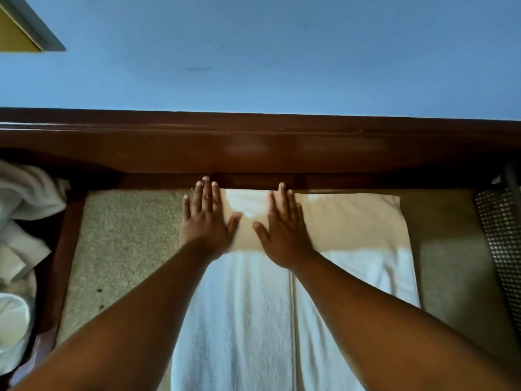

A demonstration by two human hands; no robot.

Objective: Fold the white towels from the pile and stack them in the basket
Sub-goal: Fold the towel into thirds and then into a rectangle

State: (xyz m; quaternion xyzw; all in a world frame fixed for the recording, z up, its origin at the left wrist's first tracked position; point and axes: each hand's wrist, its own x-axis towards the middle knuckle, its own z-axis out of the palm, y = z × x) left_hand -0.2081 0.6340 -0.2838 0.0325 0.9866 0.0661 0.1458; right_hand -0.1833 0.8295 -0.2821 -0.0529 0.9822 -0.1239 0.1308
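A white towel [346, 244] lies flat on the speckled table top, folded lengthwise with a seam running down its middle toward me. My left hand [207, 218] presses flat on its far left corner, fingers straight and spread. Beside it, my right hand [284, 227] presses flat on the towel's far middle, fingers straight too. A pile of crumpled white towels [22, 221] sits off the table's left edge. A dark mesh basket [499, 238] shows at the right edge, mostly cut off.
The table [127, 235] has a dark wooden frame. A wooden rail [253, 145] runs along its far side against a blue wall [282, 52]. Bare table surface shows on both sides of the towel.
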